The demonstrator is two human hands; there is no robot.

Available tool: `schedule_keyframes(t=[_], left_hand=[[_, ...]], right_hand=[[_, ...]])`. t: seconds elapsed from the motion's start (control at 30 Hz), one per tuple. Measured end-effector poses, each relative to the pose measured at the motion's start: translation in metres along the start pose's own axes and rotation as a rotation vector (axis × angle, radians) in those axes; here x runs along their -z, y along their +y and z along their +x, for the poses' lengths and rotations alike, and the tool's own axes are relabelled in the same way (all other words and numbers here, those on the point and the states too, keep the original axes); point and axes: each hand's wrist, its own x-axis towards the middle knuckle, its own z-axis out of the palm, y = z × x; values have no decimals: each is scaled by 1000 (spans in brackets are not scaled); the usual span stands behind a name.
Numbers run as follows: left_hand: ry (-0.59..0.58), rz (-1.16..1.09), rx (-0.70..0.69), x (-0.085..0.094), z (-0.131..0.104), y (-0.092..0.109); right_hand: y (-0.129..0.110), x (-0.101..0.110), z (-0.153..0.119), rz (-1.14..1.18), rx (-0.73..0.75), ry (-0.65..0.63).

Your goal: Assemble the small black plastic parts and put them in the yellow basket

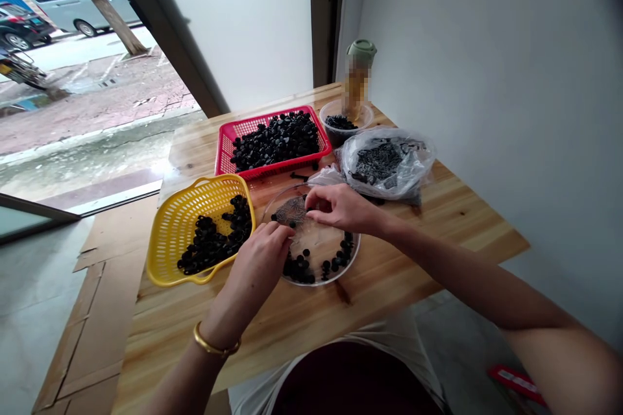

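Note:
A clear round tray [318, 233] lies on the wooden table, with small black round pieces along its near and right edges and a heap of thin pins at its back left. Over the tray's left part is my left hand [265, 249], fingers closed in a pinch near a small black piece; what it holds is too small to make out. My right hand [338, 207] hovers above the back of the tray, thumb and forefinger pinching a small black piece. To the left, a yellow basket [168, 227] contains many black parts.
A red basket [225, 146] full of black pieces stands behind the tray. Right of it are a clear bowl [335, 133], a bottle [357, 81] with a green lid and a plastic bag [421, 159] of dark parts. A white wall borders the table's right side.

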Motion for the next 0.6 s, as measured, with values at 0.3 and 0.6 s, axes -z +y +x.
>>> schedule_keyframes(t=[0.3, 0.6], left_hand=[[-249, 120, 77, -16, 32, 6], [-214, 45, 106, -17, 35, 9]], right_hand=[[-11, -2, -51, 581, -176, 199], [-11, -10, -64, 815, -250, 240]])
